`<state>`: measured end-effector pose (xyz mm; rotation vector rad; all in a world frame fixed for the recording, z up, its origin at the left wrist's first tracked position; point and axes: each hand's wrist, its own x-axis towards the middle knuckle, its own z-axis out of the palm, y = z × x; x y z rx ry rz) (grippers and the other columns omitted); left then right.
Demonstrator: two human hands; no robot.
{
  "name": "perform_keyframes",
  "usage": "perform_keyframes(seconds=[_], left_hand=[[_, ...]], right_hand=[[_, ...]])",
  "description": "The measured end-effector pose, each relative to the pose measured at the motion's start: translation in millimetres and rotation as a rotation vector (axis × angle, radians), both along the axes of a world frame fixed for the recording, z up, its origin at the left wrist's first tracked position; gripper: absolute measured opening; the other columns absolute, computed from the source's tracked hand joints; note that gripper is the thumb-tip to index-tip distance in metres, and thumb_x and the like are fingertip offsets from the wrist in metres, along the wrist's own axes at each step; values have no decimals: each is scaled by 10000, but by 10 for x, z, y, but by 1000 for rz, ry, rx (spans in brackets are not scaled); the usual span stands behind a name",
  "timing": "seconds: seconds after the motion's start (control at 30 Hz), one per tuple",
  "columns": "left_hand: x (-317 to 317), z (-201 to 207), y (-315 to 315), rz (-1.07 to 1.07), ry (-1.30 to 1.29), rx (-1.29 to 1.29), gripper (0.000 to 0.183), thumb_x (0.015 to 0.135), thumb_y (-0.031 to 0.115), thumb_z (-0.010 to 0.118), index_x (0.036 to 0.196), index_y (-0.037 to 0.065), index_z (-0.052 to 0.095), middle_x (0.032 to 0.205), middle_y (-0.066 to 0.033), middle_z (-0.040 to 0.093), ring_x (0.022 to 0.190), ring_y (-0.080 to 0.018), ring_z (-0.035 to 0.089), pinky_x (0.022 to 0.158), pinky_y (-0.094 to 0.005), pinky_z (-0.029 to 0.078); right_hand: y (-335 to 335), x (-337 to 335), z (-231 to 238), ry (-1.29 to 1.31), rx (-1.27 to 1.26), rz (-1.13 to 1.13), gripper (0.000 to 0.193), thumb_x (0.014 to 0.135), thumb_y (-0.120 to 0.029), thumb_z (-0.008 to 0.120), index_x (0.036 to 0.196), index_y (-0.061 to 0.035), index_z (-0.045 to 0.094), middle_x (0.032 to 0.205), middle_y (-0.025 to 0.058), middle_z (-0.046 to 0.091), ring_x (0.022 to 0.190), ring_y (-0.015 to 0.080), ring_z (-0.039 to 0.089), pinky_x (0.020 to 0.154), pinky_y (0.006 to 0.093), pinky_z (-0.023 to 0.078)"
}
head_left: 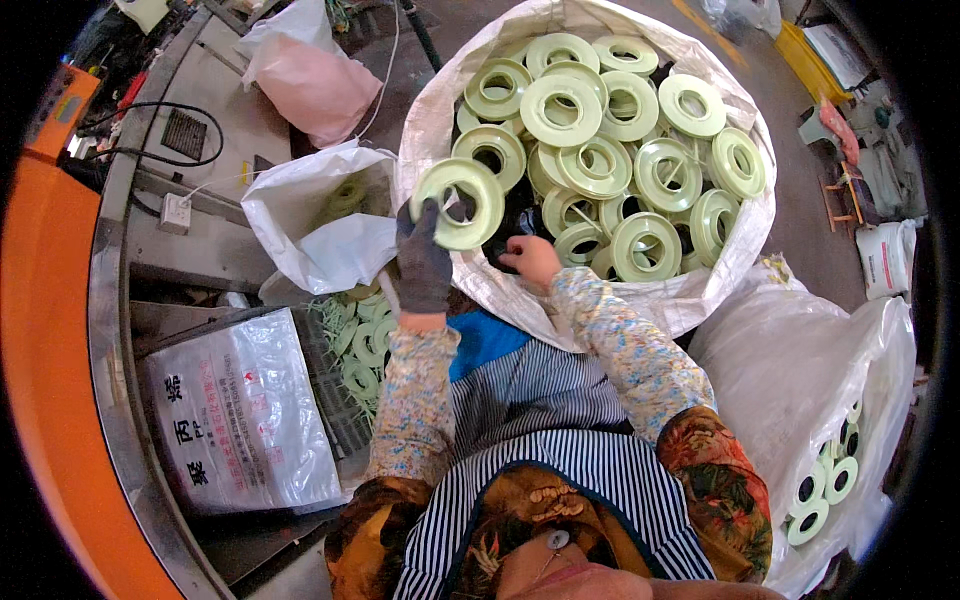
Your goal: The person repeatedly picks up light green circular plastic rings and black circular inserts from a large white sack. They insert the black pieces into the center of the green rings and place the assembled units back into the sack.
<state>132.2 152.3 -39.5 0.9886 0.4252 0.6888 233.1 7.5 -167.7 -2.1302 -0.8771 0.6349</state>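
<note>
My left hand [425, 262], in a dark grey glove, grips a pale green plastic ring [486, 212] by its near left edge. The ring has a wide round hole and is held up at the left rim of a large white woven sack [425, 125]. Many similar rings [562, 108] lie heaped in that sack. My bare right hand [535, 260] is at the sack's near side, beside a dark gap among the rings. Its fingers are curled in, and whatever they may hold is hidden.
Left of the sack stands an open white bag [300, 225]. Green scraps and rings [365, 345] lie below it, next to a printed plastic sack [245, 410]. An orange machine [45, 300] borders the left. Another bag [790, 350] with rings stands at the right.
</note>
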Motion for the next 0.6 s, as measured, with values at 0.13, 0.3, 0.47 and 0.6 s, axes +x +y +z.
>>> perform_keyframes(seconds=[0.13, 0.3, 0.47, 0.6], left_hand=[[-558, 32, -80, 27, -5, -139, 305, 939, 60, 535, 1224, -48, 526, 1159, -160, 612, 1049, -229, 622, 879, -357, 533], [-828, -138, -568, 59, 383, 1220, 431, 839, -11, 653, 1244, 52, 520, 1279, -206, 514, 1160, -333, 544, 947, -392, 483], [-967, 504, -957, -127, 78, 771, 446, 966, 128, 540, 1362, -22, 401, 1246, -135, 541, 1112, -175, 549, 927, -303, 469], [-1068, 667, -1025, -233, 47, 704, 478, 965, 144, 543, 1387, -7, 377, 1272, -130, 527, 1150, -169, 518, 965, -301, 440]], right_hand=[[-308, -192, 634, -103, 460, -101, 233, 765, -188, 719, 878, -37, 582, 1252, 200, 529, 1027, 374, 571, 849, 414, 478], [-591, -650, 1491, -475, 418, 106, 382, 709, -146, 735, 1024, -69, 534, 1307, 165, 480, 1086, 366, 538, 890, 421, 481], [-825, -853, 1892, -603, 398, 66, 702, 682, -158, 748, 1318, -92, 460, 1269, 137, 488, 1079, 348, 528, 893, 418, 483], [-959, -904, 2032, -692, 338, 132, 793, 670, -171, 760, 1383, -99, 421, 1271, 138, 488, 1087, 341, 524, 901, 402, 482]])
